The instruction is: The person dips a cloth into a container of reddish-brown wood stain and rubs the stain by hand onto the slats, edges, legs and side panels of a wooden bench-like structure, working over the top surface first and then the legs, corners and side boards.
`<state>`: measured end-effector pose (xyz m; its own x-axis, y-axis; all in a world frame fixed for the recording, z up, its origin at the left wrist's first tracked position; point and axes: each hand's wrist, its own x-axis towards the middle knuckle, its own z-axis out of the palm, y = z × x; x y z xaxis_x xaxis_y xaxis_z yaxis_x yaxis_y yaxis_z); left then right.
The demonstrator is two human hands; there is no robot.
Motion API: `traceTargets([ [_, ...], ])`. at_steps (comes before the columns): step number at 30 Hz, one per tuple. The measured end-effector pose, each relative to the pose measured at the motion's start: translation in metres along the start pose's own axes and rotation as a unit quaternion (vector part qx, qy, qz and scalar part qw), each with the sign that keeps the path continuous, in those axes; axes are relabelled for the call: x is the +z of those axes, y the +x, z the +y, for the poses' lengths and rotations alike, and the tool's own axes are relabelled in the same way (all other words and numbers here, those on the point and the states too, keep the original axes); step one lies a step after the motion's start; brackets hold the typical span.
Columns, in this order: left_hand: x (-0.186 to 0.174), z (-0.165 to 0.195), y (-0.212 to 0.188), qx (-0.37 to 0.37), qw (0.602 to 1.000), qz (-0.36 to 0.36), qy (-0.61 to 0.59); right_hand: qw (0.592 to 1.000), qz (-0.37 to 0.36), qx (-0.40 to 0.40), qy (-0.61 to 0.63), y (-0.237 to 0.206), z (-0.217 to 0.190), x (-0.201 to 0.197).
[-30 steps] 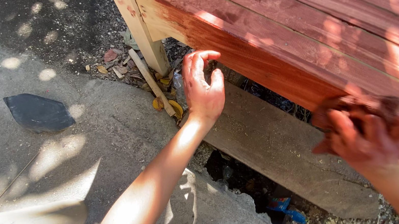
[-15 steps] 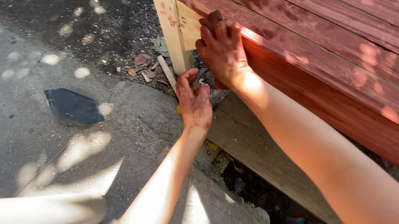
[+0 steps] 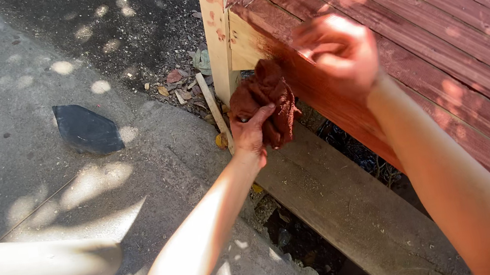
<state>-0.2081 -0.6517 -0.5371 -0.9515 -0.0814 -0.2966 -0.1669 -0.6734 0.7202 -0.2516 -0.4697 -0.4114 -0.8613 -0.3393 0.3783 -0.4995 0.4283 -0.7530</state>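
Observation:
My left hand (image 3: 251, 133) grips a reddish-brown stained rag (image 3: 266, 98) and holds it against the corner where a pale wooden post (image 3: 217, 28) meets the deck's edge board (image 3: 315, 93). Most of the edge board is stained red; a bare patch (image 3: 244, 46) remains beside the post. My right hand (image 3: 338, 53), smeared red and blurred, hovers just right of the rag over the board's top edge. Its fingers are loosely curled and hold nothing. The red-stained deck boards (image 3: 444, 23) fill the upper right.
A dark flat stone shard (image 3: 86, 130) lies on the concrete (image 3: 12, 92) to the left. A pale round rail (image 3: 29, 273) crosses the lower left. Leaves and a stick (image 3: 212, 101) litter the post's base. A bare timber beam (image 3: 341, 200) runs under the deck.
The rag has gone from my right hand to my left hand at the post corner. My right hand has let go and drawn back to the right; the view shifted slightly.

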Motion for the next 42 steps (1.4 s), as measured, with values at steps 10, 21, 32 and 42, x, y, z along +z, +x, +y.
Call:
traceTargets([
  [10, 0.028, 0.017, 0.03, 0.269, 0.956, 0.064, 0.101, 0.881, 0.104, 0.024, -0.46, 0.012, 0.081, 0.01],
  [21, 0.119, 0.067, 0.078, 0.194, 0.87, 0.181, 0.415, 0.859, 0.027, 0.043, -0.51, 0.026, 0.059, 0.014],
  [32, 0.114, 0.075, 0.083, 0.162, 0.893, 0.176, 0.381, 0.858, 0.023, 0.045, -0.511, 0.03, 0.077, 0.012],
  [42, 0.084, 0.0, 0.048, 0.429, 0.813, 0.061, 0.389, 0.848, 0.016, 0.078, -0.524, 0.033, 0.079, 0.011],
])
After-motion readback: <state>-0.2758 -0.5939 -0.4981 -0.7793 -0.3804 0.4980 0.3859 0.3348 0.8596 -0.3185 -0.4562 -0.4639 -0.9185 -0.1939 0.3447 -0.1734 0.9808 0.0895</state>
